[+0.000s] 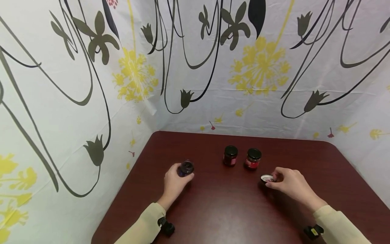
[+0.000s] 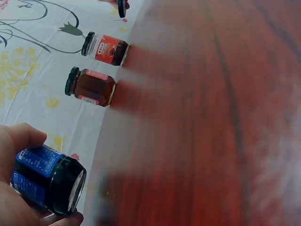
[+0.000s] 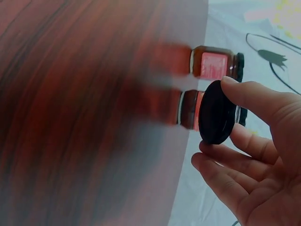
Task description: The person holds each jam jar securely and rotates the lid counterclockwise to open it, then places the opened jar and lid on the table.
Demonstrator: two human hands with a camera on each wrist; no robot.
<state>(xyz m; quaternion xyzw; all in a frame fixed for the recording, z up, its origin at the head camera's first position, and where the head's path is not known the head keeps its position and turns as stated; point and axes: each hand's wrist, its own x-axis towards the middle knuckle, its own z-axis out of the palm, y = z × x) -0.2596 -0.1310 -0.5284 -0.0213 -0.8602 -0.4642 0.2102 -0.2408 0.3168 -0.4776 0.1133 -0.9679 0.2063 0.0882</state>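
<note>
The left hand [image 1: 176, 183] has its fingers and thumb curled around the side of a blue-labelled jar [image 2: 37, 173], which is at the left part of the table [image 1: 225, 210] with its dark base turned downward; whether this base touches the wood, I cannot tell. The right hand [image 1: 294, 184] pinches a black lid [image 3: 215, 113] by its edge, between thumb and fingers, above the right part of the table, and the pale inner side faces up. Farther back, between both hands, two lidded red-labelled jars [image 1: 252, 160] stand upright near each other, well apart from the left hand.
</note>
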